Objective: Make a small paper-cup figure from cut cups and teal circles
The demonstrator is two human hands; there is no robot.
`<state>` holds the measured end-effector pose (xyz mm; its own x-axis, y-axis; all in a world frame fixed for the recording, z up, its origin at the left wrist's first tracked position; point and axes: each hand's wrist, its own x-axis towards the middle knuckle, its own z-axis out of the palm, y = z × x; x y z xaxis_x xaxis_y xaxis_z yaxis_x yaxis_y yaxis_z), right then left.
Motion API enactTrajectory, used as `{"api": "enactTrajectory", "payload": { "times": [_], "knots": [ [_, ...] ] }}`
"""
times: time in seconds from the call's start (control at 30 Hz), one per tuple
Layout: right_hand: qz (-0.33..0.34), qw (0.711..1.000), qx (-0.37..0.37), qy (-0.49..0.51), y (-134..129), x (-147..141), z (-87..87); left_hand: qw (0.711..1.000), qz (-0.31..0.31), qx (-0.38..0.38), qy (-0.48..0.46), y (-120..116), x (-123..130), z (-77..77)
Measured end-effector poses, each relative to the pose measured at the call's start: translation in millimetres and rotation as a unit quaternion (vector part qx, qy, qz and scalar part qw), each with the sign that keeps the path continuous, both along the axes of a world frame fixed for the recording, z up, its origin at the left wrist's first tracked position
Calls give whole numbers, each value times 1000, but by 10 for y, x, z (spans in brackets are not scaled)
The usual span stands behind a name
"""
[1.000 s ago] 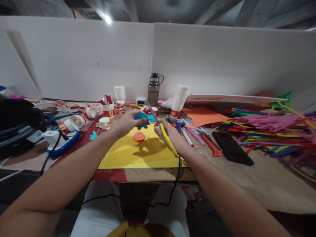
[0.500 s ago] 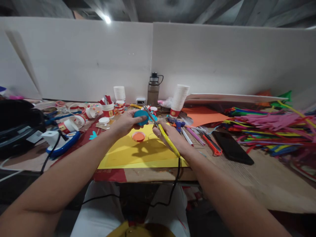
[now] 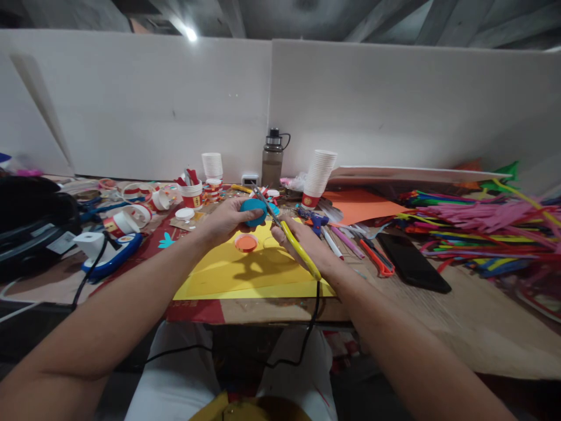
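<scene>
Scissors aslant, tips forward-left, gripped in right hand, blue disc pinched in left hand

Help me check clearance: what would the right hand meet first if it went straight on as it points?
Likely the blue disc in the left hand; scissors in the right hand lie near its edge, though depth is unclear.

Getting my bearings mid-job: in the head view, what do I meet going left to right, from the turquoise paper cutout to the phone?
Turquoise paper cutout, left hand pinching the blue disc, right hand with yellow-handled scissors, purple pen, red-handled tool, black phone.
</scene>
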<state>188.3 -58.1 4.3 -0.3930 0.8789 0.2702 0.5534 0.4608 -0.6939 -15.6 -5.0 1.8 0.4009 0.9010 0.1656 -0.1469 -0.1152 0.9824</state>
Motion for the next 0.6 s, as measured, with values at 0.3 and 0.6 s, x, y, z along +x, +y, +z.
{"api": "enactTrajectory", "payload": {
  "times": [0.3, 0.6],
  "knots": [
    [-12, 1000, 3, -19, -6, -7, 16, 1000, 5, 9, 17, 4, -5, -8],
    [-8, 1000, 2, -7, -4, -2, 0, 999, 11, 16, 45, 13, -26, 7]
  ]
}}
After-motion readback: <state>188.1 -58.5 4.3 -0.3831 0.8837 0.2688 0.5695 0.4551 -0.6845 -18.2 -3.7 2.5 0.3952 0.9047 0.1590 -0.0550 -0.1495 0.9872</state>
